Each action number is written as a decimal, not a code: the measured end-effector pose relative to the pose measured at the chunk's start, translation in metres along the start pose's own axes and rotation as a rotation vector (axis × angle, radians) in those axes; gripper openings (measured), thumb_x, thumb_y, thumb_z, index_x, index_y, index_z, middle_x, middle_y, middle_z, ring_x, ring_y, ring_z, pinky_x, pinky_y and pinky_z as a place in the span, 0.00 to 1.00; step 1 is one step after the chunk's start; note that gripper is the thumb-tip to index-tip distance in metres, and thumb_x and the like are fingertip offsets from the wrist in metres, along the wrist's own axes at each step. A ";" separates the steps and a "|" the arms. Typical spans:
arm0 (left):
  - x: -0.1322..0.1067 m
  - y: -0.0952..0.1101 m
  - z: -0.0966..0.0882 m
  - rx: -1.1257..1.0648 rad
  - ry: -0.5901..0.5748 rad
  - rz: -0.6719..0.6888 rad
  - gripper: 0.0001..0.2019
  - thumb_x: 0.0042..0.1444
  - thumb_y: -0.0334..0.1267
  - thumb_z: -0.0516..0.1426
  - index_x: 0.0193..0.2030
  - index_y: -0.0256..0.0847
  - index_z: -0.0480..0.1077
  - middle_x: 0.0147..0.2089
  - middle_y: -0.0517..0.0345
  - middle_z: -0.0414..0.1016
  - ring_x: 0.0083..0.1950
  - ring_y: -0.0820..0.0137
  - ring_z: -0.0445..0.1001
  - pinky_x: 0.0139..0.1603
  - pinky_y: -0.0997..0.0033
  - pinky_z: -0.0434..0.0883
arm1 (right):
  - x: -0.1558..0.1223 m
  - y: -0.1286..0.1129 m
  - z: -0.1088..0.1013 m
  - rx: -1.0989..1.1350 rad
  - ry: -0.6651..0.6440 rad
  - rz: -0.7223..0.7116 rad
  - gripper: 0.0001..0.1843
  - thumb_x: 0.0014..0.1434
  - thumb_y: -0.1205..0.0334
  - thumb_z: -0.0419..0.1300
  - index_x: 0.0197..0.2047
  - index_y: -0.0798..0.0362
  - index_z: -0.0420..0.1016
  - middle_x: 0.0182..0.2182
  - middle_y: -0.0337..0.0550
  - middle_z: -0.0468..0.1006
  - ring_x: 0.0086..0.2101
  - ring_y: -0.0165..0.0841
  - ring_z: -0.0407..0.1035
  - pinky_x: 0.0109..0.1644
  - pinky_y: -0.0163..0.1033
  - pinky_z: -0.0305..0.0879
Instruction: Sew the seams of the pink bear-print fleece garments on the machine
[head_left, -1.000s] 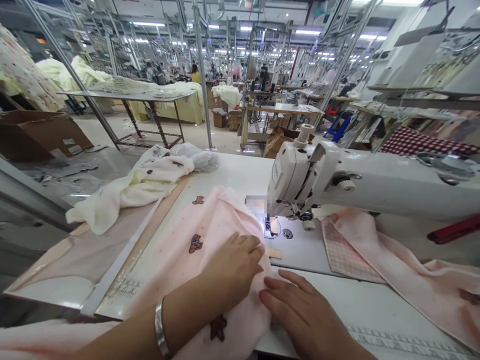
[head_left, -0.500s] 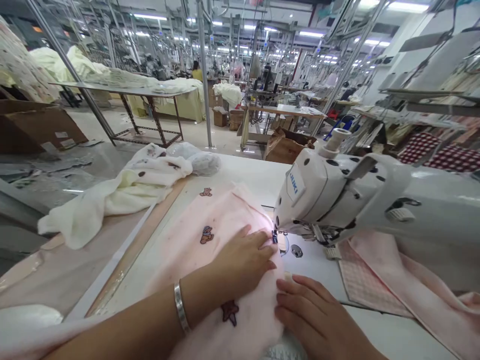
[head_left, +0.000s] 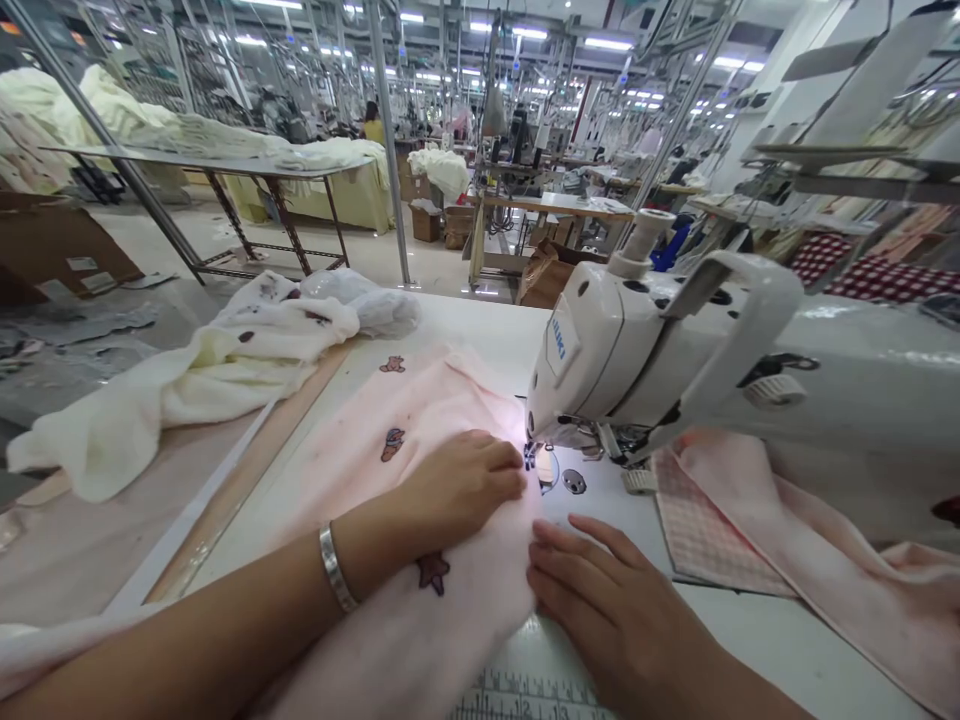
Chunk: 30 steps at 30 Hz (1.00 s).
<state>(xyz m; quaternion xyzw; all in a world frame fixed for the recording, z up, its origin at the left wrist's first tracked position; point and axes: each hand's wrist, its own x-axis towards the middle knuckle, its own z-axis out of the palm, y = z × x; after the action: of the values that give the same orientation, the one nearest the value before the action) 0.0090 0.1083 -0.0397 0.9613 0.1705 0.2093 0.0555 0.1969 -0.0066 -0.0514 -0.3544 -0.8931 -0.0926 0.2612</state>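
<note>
Soft pink fabric (head_left: 352,440) with small bear motifs lies on the white sewing table, its right edge at the presser foot (head_left: 529,456) of a white sewing machine (head_left: 592,330). On top of the cloth, just left of the foot, my left hand (head_left: 457,485) has its fingers bent and drawn together, gripping the fabric; its fingertips are hidden. A silver bracelet (head_left: 337,568) circles that wrist. My right hand (head_left: 615,600) rests palm down nearer to me, fingers stretched out, the tips touching the fabric's right edge.
White printed cloth (head_left: 172,390) lies at the left beside a clear plastic bag (head_left: 375,300). Pink checked fabric (head_left: 720,530) sits under the machine arm. A ruler scale (head_left: 525,695) shows at the front edge. Beyond stand a cloth-covered table (head_left: 262,165) and cardboard boxes (head_left: 551,272).
My left hand's spread fingers have curled and drawn together on the fabric. My right hand stays flat at the edge. The whole view has shifted, uncovering more of the ruler scale.
</note>
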 end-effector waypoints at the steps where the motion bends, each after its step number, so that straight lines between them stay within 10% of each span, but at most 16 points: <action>1: 0.002 -0.003 0.000 0.000 0.009 -0.017 0.11 0.63 0.33 0.48 0.39 0.38 0.72 0.43 0.55 0.73 0.43 0.69 0.69 0.49 0.66 0.64 | 0.003 0.003 -0.001 -0.011 -0.007 0.001 0.14 0.64 0.71 0.47 0.40 0.57 0.74 0.40 0.42 0.78 0.48 0.34 0.67 0.58 0.45 0.55; 7: 0.020 -0.031 0.003 0.045 -0.006 -0.096 0.09 0.62 0.34 0.52 0.34 0.39 0.73 0.34 0.58 0.71 0.38 0.71 0.69 0.44 0.72 0.65 | 0.018 0.028 0.004 -0.076 -0.103 0.132 0.12 0.62 0.68 0.49 0.40 0.53 0.74 0.34 0.45 0.76 0.36 0.36 0.68 0.43 0.47 0.65; 13: 0.031 -0.047 0.006 0.151 -0.028 -0.244 0.09 0.61 0.34 0.50 0.43 0.39 0.71 0.46 0.52 0.71 0.47 0.64 0.69 0.52 0.61 0.63 | 0.024 0.040 0.009 -0.112 -0.097 0.205 0.12 0.61 0.68 0.50 0.44 0.55 0.72 0.34 0.50 0.75 0.36 0.39 0.69 0.40 0.47 0.66; 17: 0.012 -0.025 0.020 0.230 -0.016 -0.464 0.23 0.63 0.43 0.46 0.60 0.29 0.57 0.63 0.35 0.56 0.64 0.47 0.53 0.59 0.40 0.53 | 0.049 0.017 -0.007 0.059 -0.097 0.149 0.12 0.60 0.69 0.50 0.46 0.57 0.70 0.37 0.49 0.76 0.37 0.37 0.69 0.43 0.45 0.66; 22: -0.039 0.022 0.037 0.168 -0.206 -0.412 0.23 0.59 0.44 0.51 0.62 0.60 0.55 0.64 0.66 0.59 0.67 0.58 0.50 0.62 0.46 0.56 | 0.107 -0.038 -0.001 0.490 -0.293 -0.122 0.24 0.66 0.52 0.44 0.63 0.51 0.53 0.61 0.44 0.59 0.61 0.35 0.51 0.62 0.41 0.52; 25: -0.064 0.039 0.029 0.123 -0.164 -0.468 0.21 0.57 0.45 0.53 0.58 0.65 0.59 0.58 0.67 0.66 0.65 0.58 0.55 0.58 0.46 0.61 | 0.140 -0.045 0.033 0.559 -0.493 -0.288 0.32 0.63 0.42 0.42 0.66 0.46 0.42 0.66 0.41 0.44 0.64 0.38 0.38 0.64 0.51 0.45; 30: -0.081 0.047 -0.004 0.068 -0.102 -0.495 0.18 0.62 0.46 0.45 0.58 0.59 0.59 0.56 0.60 0.67 0.63 0.62 0.59 0.60 0.47 0.59 | 0.179 0.003 0.070 0.128 -0.460 0.071 0.32 0.66 0.47 0.35 0.62 0.61 0.54 0.62 0.55 0.54 0.61 0.41 0.46 0.60 0.51 0.42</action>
<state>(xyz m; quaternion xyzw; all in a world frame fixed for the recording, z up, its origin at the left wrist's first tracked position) -0.0474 0.0364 -0.0584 0.9007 0.4048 0.1348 0.0812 0.0612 0.1250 -0.0154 -0.3799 -0.9202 0.0565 0.0760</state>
